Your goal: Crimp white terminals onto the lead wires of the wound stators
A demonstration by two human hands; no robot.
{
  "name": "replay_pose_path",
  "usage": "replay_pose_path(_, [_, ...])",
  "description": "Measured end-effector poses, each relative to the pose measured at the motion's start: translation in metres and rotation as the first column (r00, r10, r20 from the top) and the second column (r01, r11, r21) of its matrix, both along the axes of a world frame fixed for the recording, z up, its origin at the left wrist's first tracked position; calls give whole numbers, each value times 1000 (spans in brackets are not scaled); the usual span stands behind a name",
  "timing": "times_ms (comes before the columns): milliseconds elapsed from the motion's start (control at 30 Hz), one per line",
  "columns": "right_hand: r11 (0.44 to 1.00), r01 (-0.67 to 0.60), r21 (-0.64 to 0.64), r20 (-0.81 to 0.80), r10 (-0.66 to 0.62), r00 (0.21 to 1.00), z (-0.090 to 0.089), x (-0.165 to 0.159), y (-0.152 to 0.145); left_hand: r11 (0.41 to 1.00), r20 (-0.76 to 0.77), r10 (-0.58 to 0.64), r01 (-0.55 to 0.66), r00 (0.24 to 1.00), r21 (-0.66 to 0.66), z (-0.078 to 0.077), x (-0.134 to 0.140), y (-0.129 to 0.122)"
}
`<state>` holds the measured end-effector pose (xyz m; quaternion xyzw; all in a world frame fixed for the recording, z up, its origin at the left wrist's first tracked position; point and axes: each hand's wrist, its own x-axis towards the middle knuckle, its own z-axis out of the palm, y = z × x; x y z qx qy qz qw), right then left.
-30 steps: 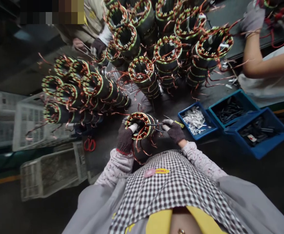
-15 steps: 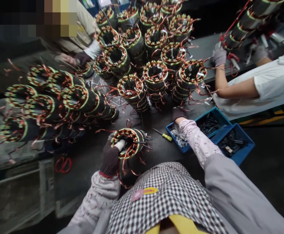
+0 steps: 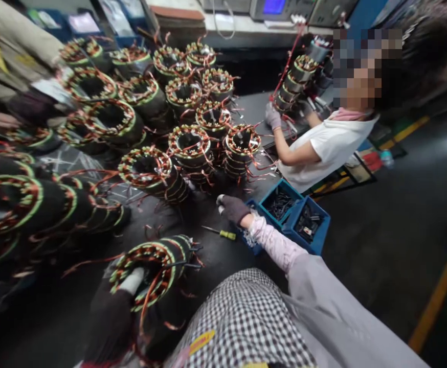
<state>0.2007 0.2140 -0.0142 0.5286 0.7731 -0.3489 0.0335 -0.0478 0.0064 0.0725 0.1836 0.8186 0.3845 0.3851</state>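
A motor stator with copper windings, green-yellow edging and loose lead wires lies tilted on the dark table in front of me. My left hand, in a dark glove, grips its near end, the pale-covered thumb inside the bore and the other fingers hidden behind the rim. My right hand, also gloved with light fingertips, is over the far left edge of a blue bin of small pale pieces. Its fingers are curled together; whatever they hold is too small to make out. A yellow-handled screwdriver lies between the two hands.
Stacked stators crowd the table beyond, and more stators lie at left. Two more blue bins hold black pieces. A co-worker in white works at right; another person's sleeve and hands are at upper left.
My view has swung to the right. My right hand has risen out of the bin of pale pieces to its far left edge. The left hand keeps its hold on the stator.
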Motion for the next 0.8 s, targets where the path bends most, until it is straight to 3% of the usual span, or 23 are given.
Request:
replay_pose_path(133, [994,-105,-18,-104,103,989,-4,1,-77,992,57,117,-119,992,37,19,15,7])
replay_pose_path(267, [977,-168,-131,98,182,978,-17,2,-113,984,78,134,-142,988,107,9,14,7])
replay_pose_path(400, [967,-204,-153,175,230,957,-31,-8,-121,979,80,135,-145,988,144,1,11,1])
replay_pose_path(533, [985,-103,-137,211,131,969,-42,-21,-116,979,89,132,-144,987,145,6,15,3])
replay_pose_path(800, [994,-61,-90,-32,58,998,-68,-37,-115,983,88,122,-133,989,130,17,20,6])
